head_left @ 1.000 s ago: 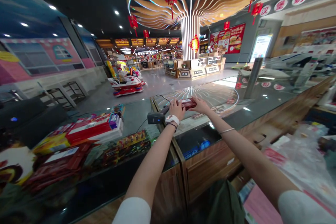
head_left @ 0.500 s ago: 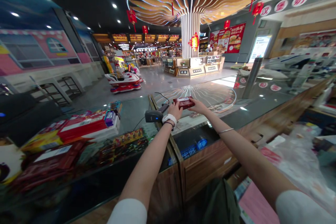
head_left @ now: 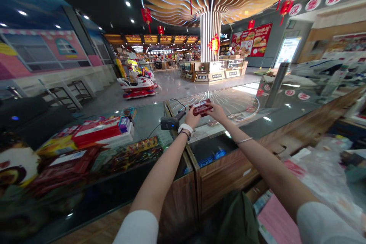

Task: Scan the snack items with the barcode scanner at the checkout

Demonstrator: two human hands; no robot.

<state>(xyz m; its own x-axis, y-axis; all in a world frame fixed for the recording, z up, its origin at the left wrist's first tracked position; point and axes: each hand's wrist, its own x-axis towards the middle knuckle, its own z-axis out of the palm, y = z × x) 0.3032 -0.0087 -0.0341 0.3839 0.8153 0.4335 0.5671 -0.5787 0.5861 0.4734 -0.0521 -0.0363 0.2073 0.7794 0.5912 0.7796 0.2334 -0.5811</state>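
Observation:
A dark red snack packet (head_left: 201,108) with a white label is held above the glass counter. My left hand (head_left: 192,117) grips its left end, fingers closed on it. At the packet's right end, my right hand (head_left: 216,112) pinches the edge between thumb and fingers. Beside my left wrist lies a black barcode scanner (head_left: 169,123) on the counter, its cable curling behind it. The packet's exact contents cannot be made out.
The glass counter (head_left: 243,116) runs left to right. On its left lie a red box (head_left: 97,132), a purple packet (head_left: 124,124) and dark red packets (head_left: 67,162). A metal post (head_left: 276,84) rises at the right. Plastic bags (head_left: 323,175) lie low on the right.
The packet has been tilted so its face turns more toward me, still between both hands. My view has shifted slightly left.

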